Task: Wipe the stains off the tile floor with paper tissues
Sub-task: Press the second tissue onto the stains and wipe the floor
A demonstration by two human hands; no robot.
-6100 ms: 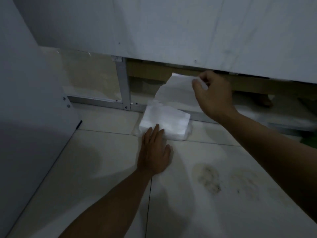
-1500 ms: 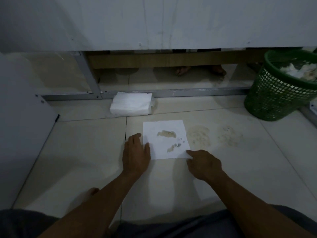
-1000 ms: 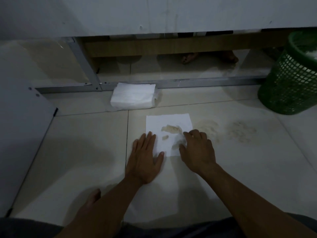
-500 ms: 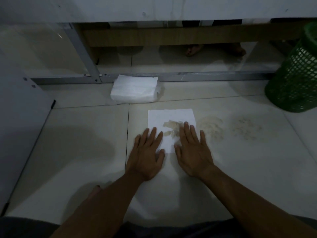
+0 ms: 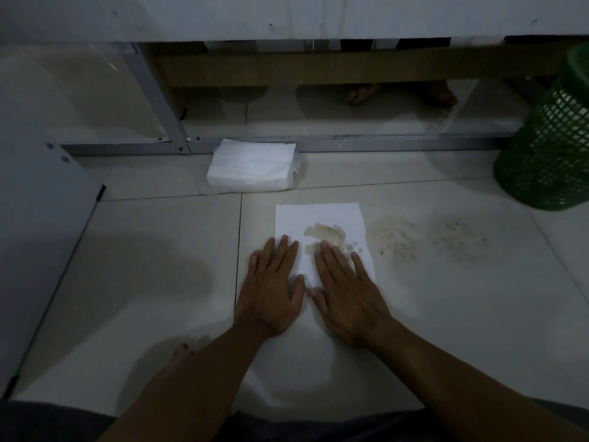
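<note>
I've got left hand [image 5: 271,291] and right hand [image 5: 347,295] flat, fingers straight, pressing the tissue [image 5: 322,218] onto the floor [image 5: 143,282] to soak its stain; two stains [image 5: 393,237] beside it untouched.

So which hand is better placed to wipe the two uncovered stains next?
Probably the right hand: it lies flat on the tissue nearest the stains to its right, while the left hand lies farther away.
</note>
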